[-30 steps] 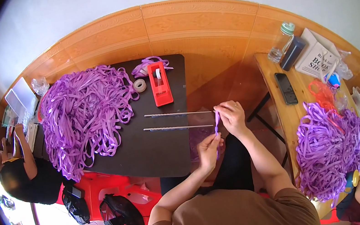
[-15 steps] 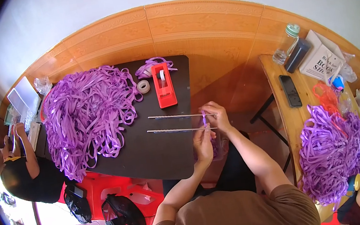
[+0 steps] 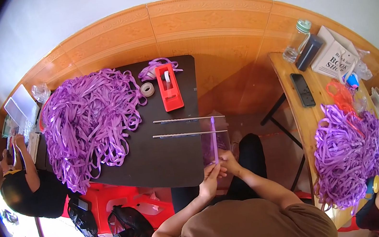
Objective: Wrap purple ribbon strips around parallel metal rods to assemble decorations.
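Two thin rods [image 3: 189, 119] stick out past the right edge of the dark table, one behind the other. From the far rod a flat purple ribbon [image 3: 215, 141] runs straight toward me, crossing the near rod [image 3: 190, 133]. My left hand [image 3: 211, 175] pinches the ribbon's near end between its fingertips. Close against it, my right hand [image 3: 230, 162] is closed beside the ribbon; what its curled fingers hold is hidden. Beneath the rod ends and the ribbon hangs a clear bag [image 3: 222, 138], partly covered by my hands.
A big heap of purple ribbon [image 3: 88, 123] covers the dark table's left side. Beyond the rods stand a red tape dispenser [image 3: 171, 97] and a tape roll [image 3: 147, 89]. A wooden table [image 3: 286, 85] at right bears more ribbon [image 3: 349, 154] and a phone [image 3: 302, 89]. People sit at both sides.
Both hands have moved from the rod ends back toward my body. The ribbon now stretches long and straight from the far rod to my fingers.
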Demonstrator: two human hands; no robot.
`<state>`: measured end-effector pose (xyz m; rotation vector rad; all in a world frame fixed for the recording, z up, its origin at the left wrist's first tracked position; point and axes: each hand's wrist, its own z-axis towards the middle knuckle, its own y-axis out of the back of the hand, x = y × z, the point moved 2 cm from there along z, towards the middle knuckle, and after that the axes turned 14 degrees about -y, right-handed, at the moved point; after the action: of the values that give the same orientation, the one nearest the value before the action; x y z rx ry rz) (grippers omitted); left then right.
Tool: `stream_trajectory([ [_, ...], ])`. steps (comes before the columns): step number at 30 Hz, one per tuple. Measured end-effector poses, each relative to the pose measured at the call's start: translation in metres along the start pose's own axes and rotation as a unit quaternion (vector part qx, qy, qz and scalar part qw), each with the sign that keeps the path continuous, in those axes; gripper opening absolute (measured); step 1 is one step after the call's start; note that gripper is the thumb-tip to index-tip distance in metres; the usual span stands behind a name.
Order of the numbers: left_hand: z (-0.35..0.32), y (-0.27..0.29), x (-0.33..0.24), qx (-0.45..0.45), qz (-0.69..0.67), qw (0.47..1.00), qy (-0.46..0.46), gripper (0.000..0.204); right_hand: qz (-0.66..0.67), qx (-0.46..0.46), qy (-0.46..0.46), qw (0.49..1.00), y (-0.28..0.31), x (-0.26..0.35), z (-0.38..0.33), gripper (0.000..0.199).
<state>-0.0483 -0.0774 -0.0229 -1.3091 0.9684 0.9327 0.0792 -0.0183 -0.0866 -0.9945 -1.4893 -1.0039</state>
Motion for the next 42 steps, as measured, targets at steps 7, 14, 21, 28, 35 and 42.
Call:
stream_trajectory([
  [7,-0.017,0.020,0.010,0.011,-0.044,0.997,0.059,0.023,0.294,0.075,-0.125,0.945,-0.049,-0.050,-0.042,0.010],
  [14,-0.012,0.032,0.030,0.035,0.037,0.998,-0.034,0.022,0.191,0.011,-0.061,0.980,-0.051,-0.054,-0.045,0.012],
  [21,0.000,0.046,0.025,0.094,0.153,0.983,-0.025,0.022,0.221,0.081,-0.192,0.953,-0.023,-0.065,-0.036,0.013],
  [28,-0.017,0.039,0.004,0.034,0.143,0.989,0.019,0.021,0.244,0.015,-0.375,0.894,-0.014,-0.046,-0.012,0.005],
  [35,-0.016,0.055,0.023,0.028,0.084,0.995,0.053,0.021,0.210,-0.005,-0.356,0.911,-0.016,-0.051,-0.014,0.007],
  [42,0.004,0.057,0.059,0.106,0.039,0.990,0.081,0.022,0.203,0.049,-0.255,0.944,-0.037,-0.074,-0.044,0.008],
])
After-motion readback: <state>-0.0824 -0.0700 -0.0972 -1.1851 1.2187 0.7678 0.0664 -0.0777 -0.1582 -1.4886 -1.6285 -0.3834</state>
